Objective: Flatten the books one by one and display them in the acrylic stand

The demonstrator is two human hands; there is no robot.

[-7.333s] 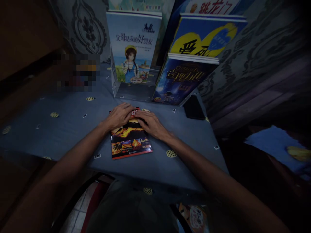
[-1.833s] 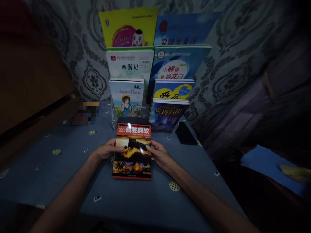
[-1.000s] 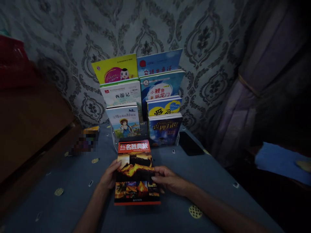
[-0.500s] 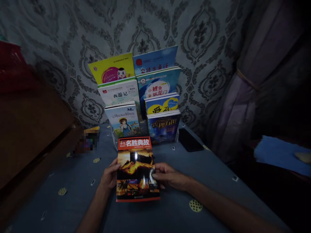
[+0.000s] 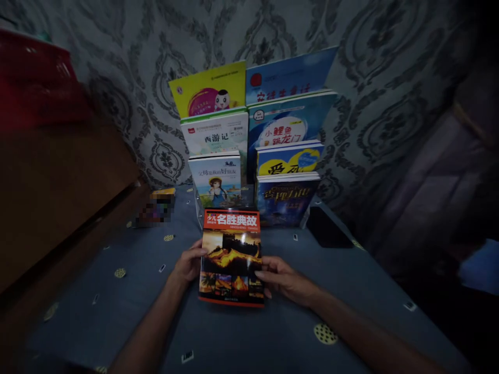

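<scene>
Between both hands I hold a book [image 5: 231,259] with a red title band and a glossy cover photo of a golden-lit wall, its front facing me. My left hand [image 5: 189,264] grips its left edge, the thumb lying on the cover. My right hand [image 5: 284,279] is closed on the right edge, thumb in front and fingers partly hidden behind. Just beyond stand several books in two columns, among them a white book [image 5: 216,136], a seaside-cover book [image 5: 216,182] and a dark blue book [image 5: 286,202]. The held book overlaps the lower part of this display.
A black flat object [image 5: 329,228] lies right of the books. At the left, a pixelated item [image 5: 158,208] rests by a brown box-like surface [image 5: 58,192] with a red bag [image 5: 35,78] on it. Patterned wall stands behind; a curtain [image 5: 424,187] hangs at right.
The view has shifted, so the book display appears farther right and larger. The held book appears slightly higher and to the right, with both hands still gripping it.
</scene>
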